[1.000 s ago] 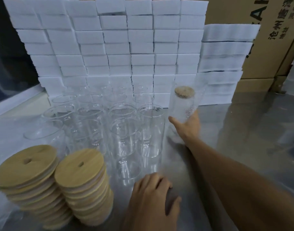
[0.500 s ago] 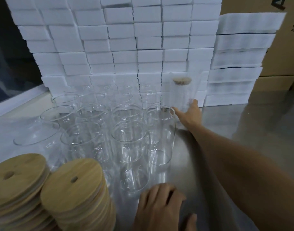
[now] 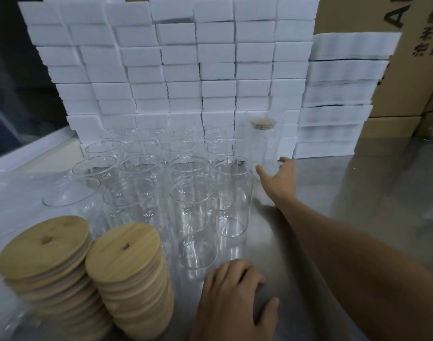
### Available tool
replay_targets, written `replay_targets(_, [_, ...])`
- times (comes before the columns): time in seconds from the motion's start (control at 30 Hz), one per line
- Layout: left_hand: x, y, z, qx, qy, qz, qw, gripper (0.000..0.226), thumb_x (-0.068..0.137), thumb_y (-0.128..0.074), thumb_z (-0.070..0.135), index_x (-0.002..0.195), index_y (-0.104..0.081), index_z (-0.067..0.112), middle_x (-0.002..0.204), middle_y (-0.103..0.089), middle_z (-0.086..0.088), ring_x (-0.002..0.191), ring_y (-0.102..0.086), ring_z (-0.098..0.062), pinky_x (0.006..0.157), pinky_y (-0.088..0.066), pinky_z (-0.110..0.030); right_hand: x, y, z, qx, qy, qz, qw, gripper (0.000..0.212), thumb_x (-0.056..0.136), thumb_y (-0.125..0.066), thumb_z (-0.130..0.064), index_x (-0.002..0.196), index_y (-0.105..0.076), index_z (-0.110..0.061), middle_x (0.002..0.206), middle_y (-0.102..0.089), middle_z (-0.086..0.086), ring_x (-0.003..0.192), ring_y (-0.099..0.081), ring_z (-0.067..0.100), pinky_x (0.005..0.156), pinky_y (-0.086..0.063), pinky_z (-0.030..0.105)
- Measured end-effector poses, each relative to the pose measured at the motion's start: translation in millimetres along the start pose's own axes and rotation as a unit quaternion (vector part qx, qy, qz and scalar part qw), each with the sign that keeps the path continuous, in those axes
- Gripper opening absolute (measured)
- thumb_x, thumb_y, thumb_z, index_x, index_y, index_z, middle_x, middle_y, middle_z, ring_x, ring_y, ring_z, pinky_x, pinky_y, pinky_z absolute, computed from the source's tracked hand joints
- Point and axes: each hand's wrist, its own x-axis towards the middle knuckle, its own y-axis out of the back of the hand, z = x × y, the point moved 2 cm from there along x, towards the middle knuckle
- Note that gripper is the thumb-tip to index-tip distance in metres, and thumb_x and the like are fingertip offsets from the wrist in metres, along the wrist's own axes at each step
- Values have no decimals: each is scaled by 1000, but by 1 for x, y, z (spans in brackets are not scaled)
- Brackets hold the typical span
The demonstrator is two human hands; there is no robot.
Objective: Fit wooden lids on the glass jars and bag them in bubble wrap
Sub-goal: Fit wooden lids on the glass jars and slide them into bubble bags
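A bagged glass jar (image 3: 263, 146) with a wooden lid (image 3: 261, 124) stands upright at the back, against the white boxes. My right hand (image 3: 278, 179) reaches to its base, thumb and fingers spread and straight on either side of it. Several open glass jars (image 3: 191, 195) stand in rows in the middle of the steel table. Two stacks of round wooden lids (image 3: 123, 249), each lid with a small hole, sit at the front left. My left hand (image 3: 232, 299) rests palm down on the table in front of the jars, holding nothing.
A wall of white boxes (image 3: 176, 70) rises behind the jars, with a lower stack (image 3: 338, 94) to its right. Brown cartons (image 3: 419, 57) stand at the far right. Clear plastic sheeting (image 3: 16, 193) lies at the left. Bare steel table (image 3: 358, 205) stretches to the right.
My right hand carried the wrapped jar back to the white boxes and its grip has loosened to spread fingers. The left hand stayed on the table.
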Motion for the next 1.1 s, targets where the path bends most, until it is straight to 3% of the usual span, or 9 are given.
replay_targets(0.13, [-3, 1, -1, -50, 38, -23, 998, 32, 74, -55, 52, 97, -59, 30, 104, -50, 20, 103, -51, -5, 92, -30, -17, -42, 15, -6, 39, -17, -15, 999, 58, 87, -69, -43, 133, -47, -15, 126, -56, 6, 113, -58, 22, 99, -50, 43])
replay_targets(0.23, [-7, 7, -1, -104, 68, 10, 992, 34, 78, -57, 42, 109, -57, 28, 109, -46, 18, 106, -50, -5, 93, -38, -20, -77, 27, -10, 66, -21, -16, 997, 40, 88, -68, -40, 118, -52, -21, 105, -63, 2, 94, -63, 16, 83, -49, 33])
replay_targets(0.37, [-17, 14, 2, -140, 114, 69, 981, 38, 81, -68, 22, 117, -55, 21, 121, -38, 11, 109, -54, -11, 92, -40, -19, -124, 44, -24, 106, -42, -3, 993, 14, 89, -65, -31, 94, -56, -22, 83, -63, -5, 77, -65, 16, 76, -56, 41])
replay_targets(0.57, [-31, 26, 19, -131, 185, 126, 966, 46, 79, -70, 15, 122, -54, 14, 126, -31, 2, 89, -62, -23, 85, -48, -35, -189, 56, -43, 120, -23, -56, 991, 14, 86, -65, -17, 74, -61, -11, 67, -64, -2, 64, -60, 14, 66, -50, 34])
replay_targets(0.67, [-35, 29, 22, -143, 229, 136, 953, 49, 79, -69, 12, 125, -52, 14, 142, -24, -7, 88, -64, -28, 82, -51, -41, -215, 55, -54, 153, -6, -109, 982, 11, 89, -66, -14, 78, -66, -16, 76, -72, 4, 74, -70, 19, 68, -56, 30])
replay_targets(0.73, [-37, 28, 23, -148, 254, 131, 947, 49, 79, -68, 12, 126, -52, 14, 156, -8, -9, 94, -64, -30, 85, -51, -40, -225, 53, -59, 162, 8, -144, 976, 6, 92, -66, -16, 89, -71, -20, 85, -74, -3, 78, -71, 8, 66, -53, 18])
replay_targets(0.9, [-31, 30, 18, -184, 300, 116, 929, 28, 82, -64, 11, 105, -57, 26, 163, 8, -8, 95, -66, -26, 87, -50, -33, -233, 53, -66, 139, 22, -213, 967, 30, 99, -57, -18, 127, -68, -18, 120, -68, -13, 102, -61, -8, 78, -43, 0])
replay_targets(1.0, [-27, 29, 14, -197, 311, 118, 922, 29, 82, -63, 11, 78, -48, 36, 164, -1, -9, 94, -68, -22, 78, -46, -26, -234, 54, -69, 143, 15, -234, 961, 31, 99, -56, -18, 129, -67, -18, 127, -67, -9, 114, -61, 3, 97, -49, 19])
replay_targets(1.1, [-28, 25, 13, -219, 296, 128, 921, 32, 82, -62, 7, 75, -48, 35, 163, -6, -10, 93, -69, -24, 80, -51, -31, -237, 56, -71, 164, -2, -239, 957, 31, 100, -57, -18, 129, -66, -19, 125, -68, -7, 116, -63, 10, 106, -49, 39])
